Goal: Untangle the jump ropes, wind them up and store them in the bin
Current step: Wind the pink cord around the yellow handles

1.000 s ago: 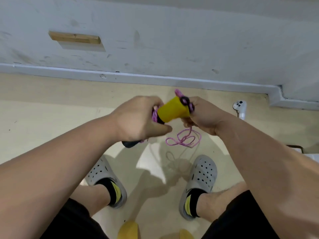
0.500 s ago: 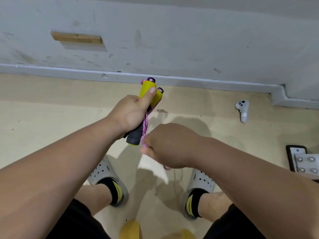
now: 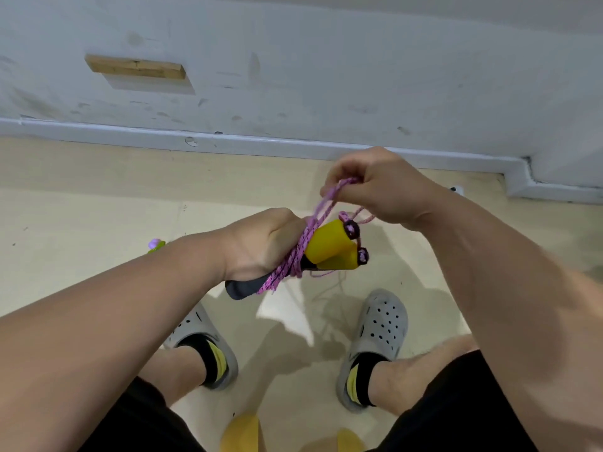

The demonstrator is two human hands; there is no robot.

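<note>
Coach: Where's the rope (image 3: 293, 262)?
Learner: Centre of the frame, held above the floor. The pink cord is coiled round the two yellow handles (image 3: 329, 246). My left hand (image 3: 261, 243) has them side by side, its grip curled tight round both. My right hand (image 3: 381, 187), up and to the right, pinches a few strands in its grip.
Coach: Then I'd lay each turn snug beside the last with the cord taut, and not let the handles splay. That loose tail under them could snag.
Learner: And the bin?
Coach: Not in view. There's only pale beige floor (image 3: 98, 197), a scuffed white wall (image 3: 326, 76) with a skirting board (image 3: 130, 133) across the top, a wood block (image 3: 135, 67) upper left, and grey clogs (image 3: 383, 324) below.
</note>
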